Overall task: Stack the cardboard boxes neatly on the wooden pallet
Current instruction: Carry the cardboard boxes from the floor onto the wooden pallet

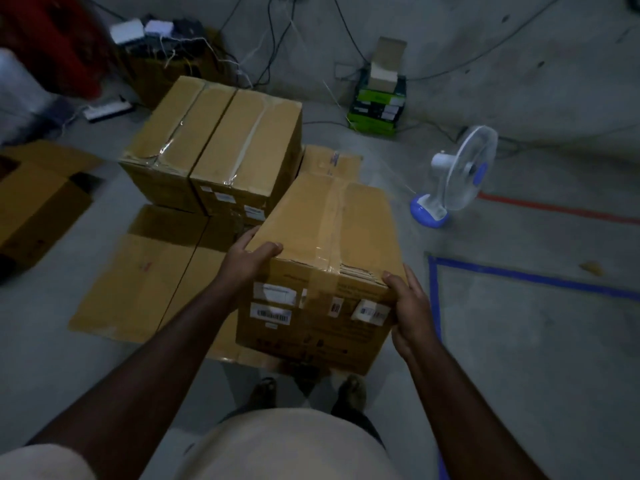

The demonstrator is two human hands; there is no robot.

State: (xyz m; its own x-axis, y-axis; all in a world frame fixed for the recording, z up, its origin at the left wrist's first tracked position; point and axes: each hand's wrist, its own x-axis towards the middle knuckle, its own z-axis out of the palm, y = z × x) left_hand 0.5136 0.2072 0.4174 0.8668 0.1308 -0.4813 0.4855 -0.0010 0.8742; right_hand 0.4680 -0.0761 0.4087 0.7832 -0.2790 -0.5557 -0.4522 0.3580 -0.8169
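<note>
Carrying box (322, 268) | left hand (247, 259) and right hand (410, 306) clamp its near corners | held above flat cardboard beside stacked boxes (214, 147) | advice: lower level, square edges flush

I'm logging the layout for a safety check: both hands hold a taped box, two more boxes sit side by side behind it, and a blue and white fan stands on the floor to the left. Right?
Not quite. In the head view the fan stands to the right, not the left. The rest holds: the left hand and right hand hold the taped box, with two boxes behind.
</note>
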